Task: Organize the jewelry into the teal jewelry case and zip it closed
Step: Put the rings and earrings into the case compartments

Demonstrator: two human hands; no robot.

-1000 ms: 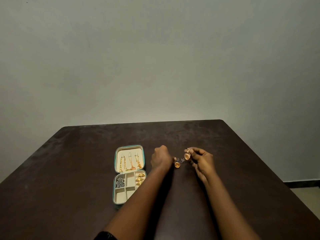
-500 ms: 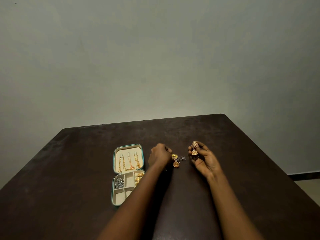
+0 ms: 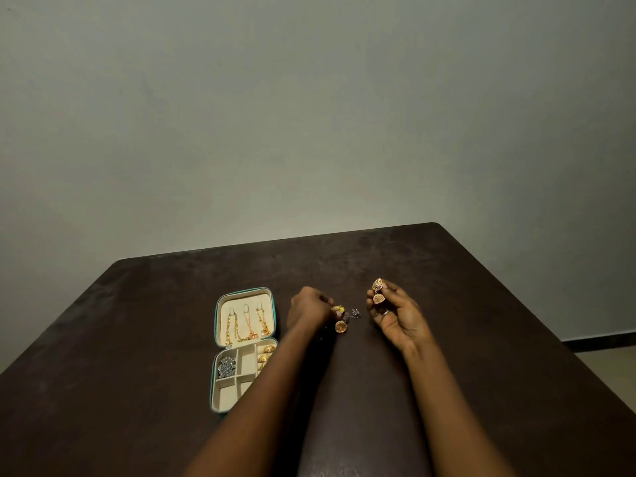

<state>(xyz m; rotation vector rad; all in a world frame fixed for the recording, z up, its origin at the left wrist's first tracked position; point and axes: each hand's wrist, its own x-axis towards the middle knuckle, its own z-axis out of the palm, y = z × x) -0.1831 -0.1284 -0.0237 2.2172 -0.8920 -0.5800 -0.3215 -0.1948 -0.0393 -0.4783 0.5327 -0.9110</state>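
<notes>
Teal zip-around jewelry case (image 3: 243, 349) lies open on the dark tabletop (image 3: 481, 339), long axis running away from me, left of both hands and nearest my left hand (image 3: 307, 308), fingers curled over loose gold earrings (image 3: 340, 318), while my right hand (image 3: 395, 313) pinches a gold bell-drop earring (image 3: 378, 291).

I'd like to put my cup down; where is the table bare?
The table lies bare right of the right hand, left of the case, and along the far edge. It is crowded between the hands, where earrings lie.
</notes>
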